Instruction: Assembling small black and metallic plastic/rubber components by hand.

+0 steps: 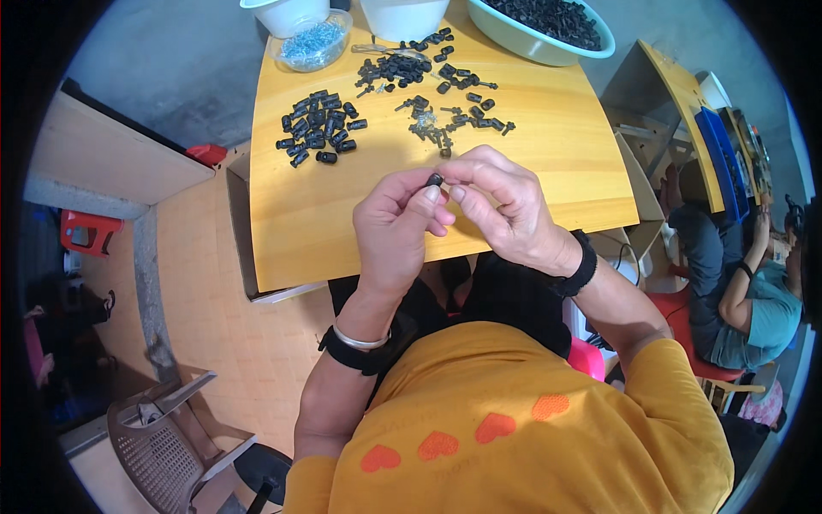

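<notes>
Above the near part of the yellow wooden table [548, 193], my two hands meet. My left hand [390, 224] pinches a small black plastic piece [435, 180] between thumb and forefinger, with the other fingers curled. Against its right side are the thumb and fingertips of my right hand [505, 204], drawn together in a pinch; whatever they grip is too small to make out. Just beyond my hands lies a loose group of black stems and small shiny springs [425, 120]. To the left is a pile of black barrel-shaped pieces [321, 124].
Another heap of small black parts [394, 70] lies farther back, near tweezers [390, 51]. A clear bowl of springs [315, 44], a white tub [404, 17] and a pale basin of black pieces [535, 44] line the far edge. Another person [753, 317] sits at right.
</notes>
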Demonstrator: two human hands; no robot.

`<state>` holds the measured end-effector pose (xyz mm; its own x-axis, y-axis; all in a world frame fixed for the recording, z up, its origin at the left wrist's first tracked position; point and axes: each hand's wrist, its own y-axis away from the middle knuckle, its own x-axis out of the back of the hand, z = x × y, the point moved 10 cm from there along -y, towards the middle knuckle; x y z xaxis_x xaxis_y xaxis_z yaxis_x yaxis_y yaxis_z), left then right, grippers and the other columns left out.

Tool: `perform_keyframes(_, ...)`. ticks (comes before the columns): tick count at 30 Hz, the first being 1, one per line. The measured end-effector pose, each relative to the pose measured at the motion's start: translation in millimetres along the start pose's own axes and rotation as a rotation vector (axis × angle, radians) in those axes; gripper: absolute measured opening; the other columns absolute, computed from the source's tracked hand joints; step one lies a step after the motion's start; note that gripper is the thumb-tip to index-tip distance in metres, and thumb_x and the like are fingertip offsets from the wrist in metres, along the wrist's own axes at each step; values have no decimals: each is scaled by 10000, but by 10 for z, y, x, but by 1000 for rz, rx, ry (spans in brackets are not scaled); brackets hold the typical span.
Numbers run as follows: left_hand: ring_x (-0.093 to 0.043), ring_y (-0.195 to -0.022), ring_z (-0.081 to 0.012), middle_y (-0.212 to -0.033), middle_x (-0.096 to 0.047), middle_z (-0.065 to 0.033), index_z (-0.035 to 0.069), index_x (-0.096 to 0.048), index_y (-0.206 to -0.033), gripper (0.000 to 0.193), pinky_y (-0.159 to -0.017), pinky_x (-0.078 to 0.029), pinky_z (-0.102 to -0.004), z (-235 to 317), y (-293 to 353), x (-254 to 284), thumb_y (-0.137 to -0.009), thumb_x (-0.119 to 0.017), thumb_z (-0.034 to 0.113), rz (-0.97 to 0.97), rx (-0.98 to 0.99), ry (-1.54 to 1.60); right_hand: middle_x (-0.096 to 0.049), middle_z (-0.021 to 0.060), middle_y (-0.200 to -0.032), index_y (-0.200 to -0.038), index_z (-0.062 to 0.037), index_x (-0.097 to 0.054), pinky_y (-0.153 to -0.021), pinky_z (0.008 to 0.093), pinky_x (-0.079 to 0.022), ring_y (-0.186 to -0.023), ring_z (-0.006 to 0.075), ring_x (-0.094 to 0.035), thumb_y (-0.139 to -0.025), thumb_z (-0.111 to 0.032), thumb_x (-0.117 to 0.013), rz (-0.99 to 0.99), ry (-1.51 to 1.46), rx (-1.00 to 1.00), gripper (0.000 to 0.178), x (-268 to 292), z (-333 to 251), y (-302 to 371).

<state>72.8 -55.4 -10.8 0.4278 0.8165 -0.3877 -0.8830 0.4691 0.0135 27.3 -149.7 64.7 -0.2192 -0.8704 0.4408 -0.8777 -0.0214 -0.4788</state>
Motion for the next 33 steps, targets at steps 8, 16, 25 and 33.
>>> perform_keyframes(8,-583,-639,-115,-783,-612,-77,-28,-569,-972,143,-549,-472,-218,29,15,-70,-857,-502,25,-28,-13,-10,-546,108,-782,-880,29,-569,-623,278,-455,-695,209,-573,-807,-8,-537,1,112,-1,88,40,-30,-45)
perform_keyframes(16,-592,-622,-132,-782,-619,-92,-31,-572,-973,146,-533,-481,-219,0,2,-106,-857,-511,33,-64,20,22,-563,34,-741,-821,7,-574,-610,218,-439,-681,89,-552,-819,-31,-549,13,-323,-314,45,13,287,7)
perform_keyframes(25,-594,-615,-143,-794,-614,-92,-28,-568,-984,152,-515,-483,-223,-32,1,-91,-860,-510,37,-93,47,42,-540,87,-725,-826,-2,-567,-595,273,-443,-675,182,-565,-800,-31,-560,-11,49,-61,40,42,39,-48)
perform_keyframes(33,-579,-599,-113,-776,-607,-97,-41,-565,-950,129,-498,-471,-205,-149,1,-41,-860,-504,28,-38,157,80,-533,108,-800,-928,6,-571,-630,272,-451,-723,188,-566,-814,-28,-552,70,-50,-91,120,-41,95,136)
